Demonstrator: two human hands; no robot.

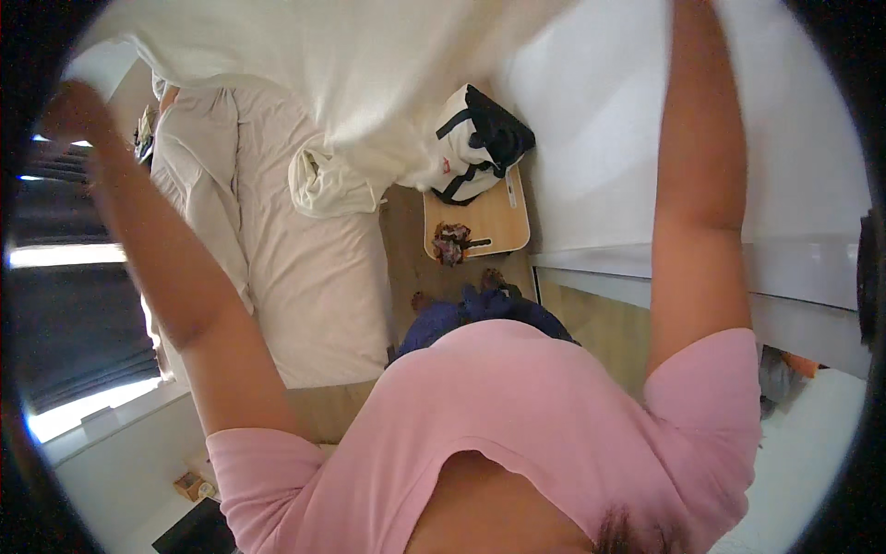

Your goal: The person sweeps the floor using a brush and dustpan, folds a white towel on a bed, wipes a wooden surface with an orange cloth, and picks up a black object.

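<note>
A large cream sheet or blanket [369,65] spreads across the top of the view, with its lower part hanging in folds toward the bed. My left arm reaches far out to the upper left, and my left hand [74,113] is near the sheet's left edge. That hand is dark and smeared, so its fingers and any hold on the cloth cannot be made out. My right arm stretches straight up past the top edge, with its hand out of the picture. A bunched cream cloth [325,185] lies on the bed [309,286] below the sheet.
A small wooden-topped table [503,226] carries a white and black bag [459,143] and a patterned bundle [450,242]. White panelled furniture [600,148] stands at the right. Dark blinds [78,323] cover the window on the left.
</note>
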